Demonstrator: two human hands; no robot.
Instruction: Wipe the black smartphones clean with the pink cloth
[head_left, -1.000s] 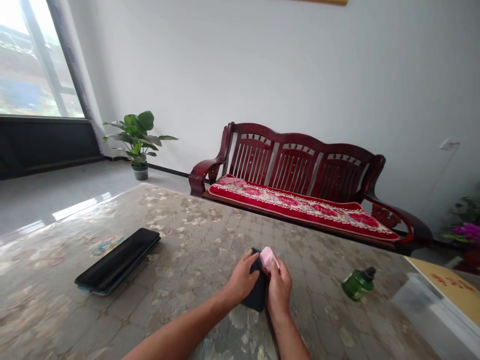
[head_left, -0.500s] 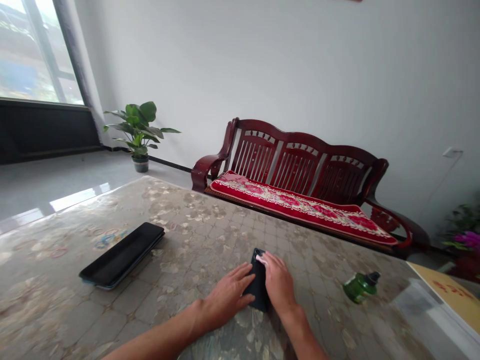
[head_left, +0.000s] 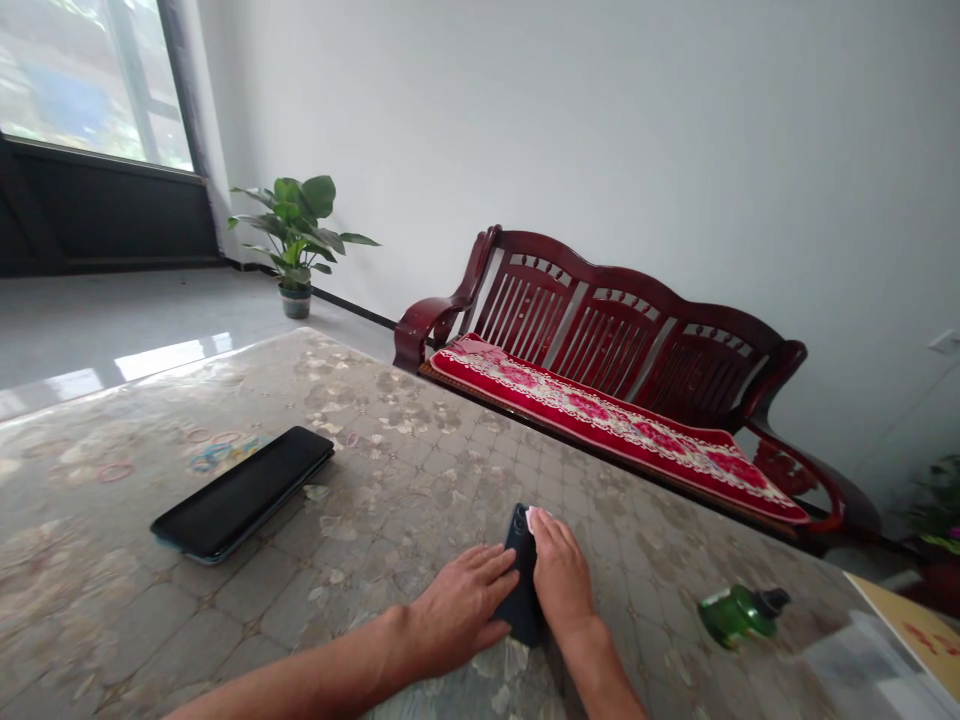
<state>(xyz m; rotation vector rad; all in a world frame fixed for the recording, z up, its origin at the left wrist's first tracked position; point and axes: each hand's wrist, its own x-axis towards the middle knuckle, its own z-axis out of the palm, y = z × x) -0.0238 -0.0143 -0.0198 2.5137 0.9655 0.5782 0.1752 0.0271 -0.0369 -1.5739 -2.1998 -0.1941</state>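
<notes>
A dark phone lies camera side up on a patterned worktop, between the two hands. The left hand, fingers loosely spread, rests over its left edge; the right hand, fingers together and thumb hidden, holds a pink cloth at the camera end. Light, even pressure around the lenses, with the left hand bracing, would likely work best. A green bottle sits well right of both hands.

- Left hand: bare, with a broad back and separate fingers.
- Left forearm: bare to the view's edge, rounded bump at the wrist.
- Right hand: bare.
- Right forearm: likewise bare.
</notes>
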